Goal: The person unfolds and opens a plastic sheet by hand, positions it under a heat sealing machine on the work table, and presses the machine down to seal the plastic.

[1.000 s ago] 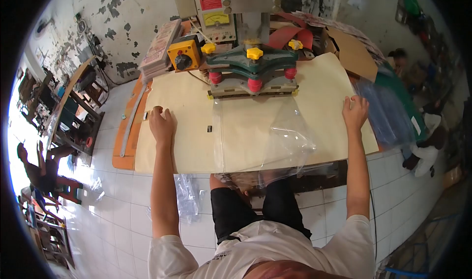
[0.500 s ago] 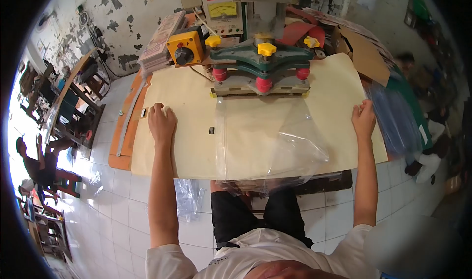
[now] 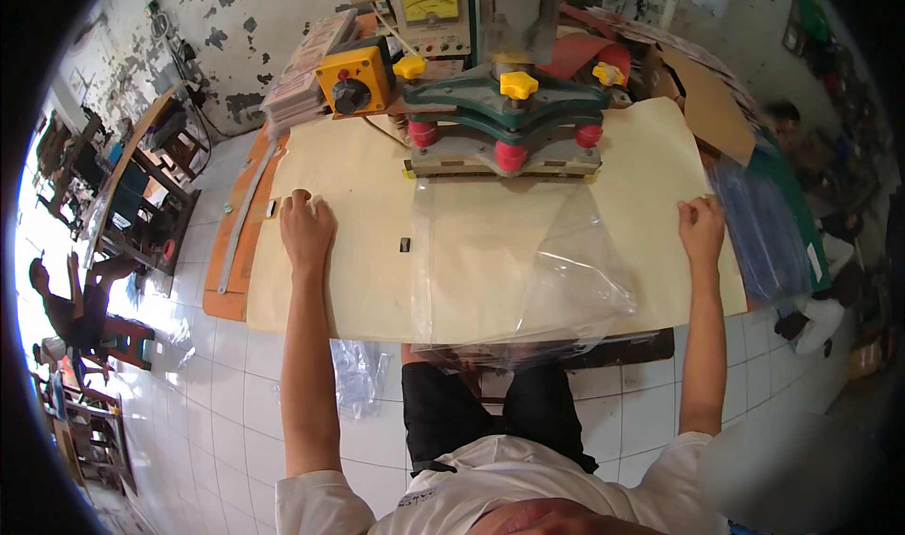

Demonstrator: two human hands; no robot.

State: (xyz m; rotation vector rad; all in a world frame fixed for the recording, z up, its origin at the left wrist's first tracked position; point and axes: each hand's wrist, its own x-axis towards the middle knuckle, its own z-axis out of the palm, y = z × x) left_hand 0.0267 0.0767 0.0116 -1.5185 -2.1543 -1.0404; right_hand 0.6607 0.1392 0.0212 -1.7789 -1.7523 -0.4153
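Note:
My left hand [image 3: 306, 226] rests on the left part of the cream sheet [image 3: 363, 280], thumb apart and fingers loosely bent, holding nothing I can see. At the sheet's right edge, my right hand [image 3: 700, 226] has its fingers curled inward; whether anything is in them is hidden. Between my hands lies a clear plastic sheet [image 3: 490, 280], its right side folded over and its front hanging past the table edge. Its far end reaches under the press head [image 3: 509, 158] of a green machine with yellow knobs. A small dark piece [image 3: 405, 245] lies left of the plastic.
A yellow control box [image 3: 355, 81] and a stack of printed sheets [image 3: 311, 73] stand at the back left. A metal ruler [image 3: 247, 219] lies on the orange board. Clear plastic sheets [image 3: 759, 233] are piled at right. Another person [image 3: 80, 313] sits far left.
The view has shifted slightly. Both hands stay at the two sides of the cream sheet, and the plastic stays under the press.

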